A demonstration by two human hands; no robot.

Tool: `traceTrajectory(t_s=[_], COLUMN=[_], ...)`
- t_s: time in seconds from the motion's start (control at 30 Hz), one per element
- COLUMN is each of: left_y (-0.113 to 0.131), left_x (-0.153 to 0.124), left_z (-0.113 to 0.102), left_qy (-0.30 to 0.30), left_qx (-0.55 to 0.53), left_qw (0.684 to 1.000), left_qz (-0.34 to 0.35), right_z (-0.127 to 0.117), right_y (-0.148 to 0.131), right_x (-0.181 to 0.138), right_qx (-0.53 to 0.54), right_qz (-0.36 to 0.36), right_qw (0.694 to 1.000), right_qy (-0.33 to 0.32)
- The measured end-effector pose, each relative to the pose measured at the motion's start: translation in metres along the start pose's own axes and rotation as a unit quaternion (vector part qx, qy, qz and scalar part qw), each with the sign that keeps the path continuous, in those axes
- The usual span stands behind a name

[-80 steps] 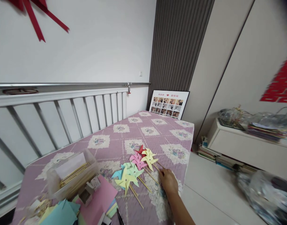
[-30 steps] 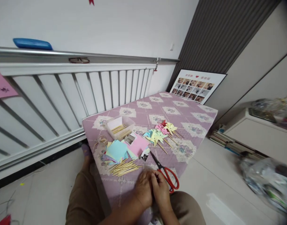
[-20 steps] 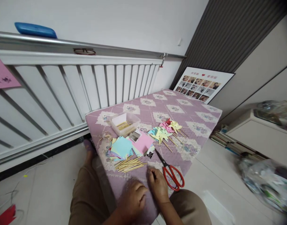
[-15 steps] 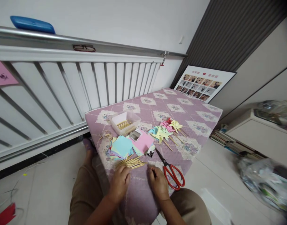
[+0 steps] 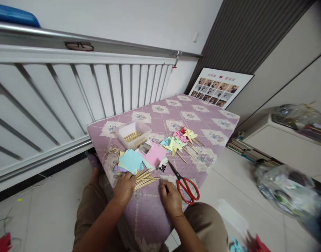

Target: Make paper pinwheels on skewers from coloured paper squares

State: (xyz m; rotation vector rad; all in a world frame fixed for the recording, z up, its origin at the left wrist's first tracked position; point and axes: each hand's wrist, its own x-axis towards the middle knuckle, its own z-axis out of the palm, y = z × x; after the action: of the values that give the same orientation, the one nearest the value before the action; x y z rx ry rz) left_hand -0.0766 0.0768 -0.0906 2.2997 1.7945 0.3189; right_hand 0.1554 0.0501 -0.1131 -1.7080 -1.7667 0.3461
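Note:
My left hand (image 5: 124, 188) lies over the left ends of a loose heap of thin wooden sticks (image 5: 146, 180), by the lower edge of a stack of coloured paper squares (image 5: 133, 160). Its fingers are bent, and what is under them is hidden. My right hand (image 5: 171, 198) rests on the cloth in a loose fist, with nothing visible in it. Just right of it lie red-handled scissors (image 5: 186, 187), blades pointing away. Above the fist are a small black-and-white packet (image 5: 163, 165) and a pink sheet (image 5: 155, 155). Finished paper pinwheels (image 5: 175, 144) on sticks lie farther back.
A clear plastic box (image 5: 147, 132) with more sticks stands behind the paper, near a small coil of rubber bands (image 5: 113, 149). The floral tablecloth (image 5: 150, 206) meets a white radiator (image 5: 112, 91). A photo board (image 5: 220, 87) leans at the back; plastic bags (image 5: 289, 192) lie at right.
My left hand has shifted left and away from me, onto the stick ends and the paper edge. My right hand stays in a fist beside the scissors. The view has swung slightly right.

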Motion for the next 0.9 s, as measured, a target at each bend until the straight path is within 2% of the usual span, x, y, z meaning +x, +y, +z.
traceTrajectory(t_s=[0.27,0.43,0.63,0.77,0.9], left_y=[0.001,0.003,0.005,0.024,0.046], left_x=[-0.007,-0.032,-0.058,-0.051,-0.028], left_z=[-0.003,0.004,0.014,0.006,0.007], left_qy=[0.020,0.046,0.052,0.052,0.011], left_qx=[-0.007,-0.059,-0.052,-0.056,-0.035], left_qw=[1.000,0.997,0.996,0.996,0.999], left_qz=[-0.007,-0.009,-0.041,-0.044,-0.004], right_z=[-0.001,0.001,0.001,0.001,0.000], right_y=[0.000,0.001,0.004,0.006,0.006], right_x=[-0.001,-0.001,0.000,0.001,0.004], right_qx=[-0.001,0.003,0.002,0.005,0.007], right_qz=[-0.004,-0.007,-0.010,-0.016,-0.021], right_qw=[1.000,1.000,1.000,1.000,1.000], right_qy=[0.007,0.006,0.005,0.002,-0.004])
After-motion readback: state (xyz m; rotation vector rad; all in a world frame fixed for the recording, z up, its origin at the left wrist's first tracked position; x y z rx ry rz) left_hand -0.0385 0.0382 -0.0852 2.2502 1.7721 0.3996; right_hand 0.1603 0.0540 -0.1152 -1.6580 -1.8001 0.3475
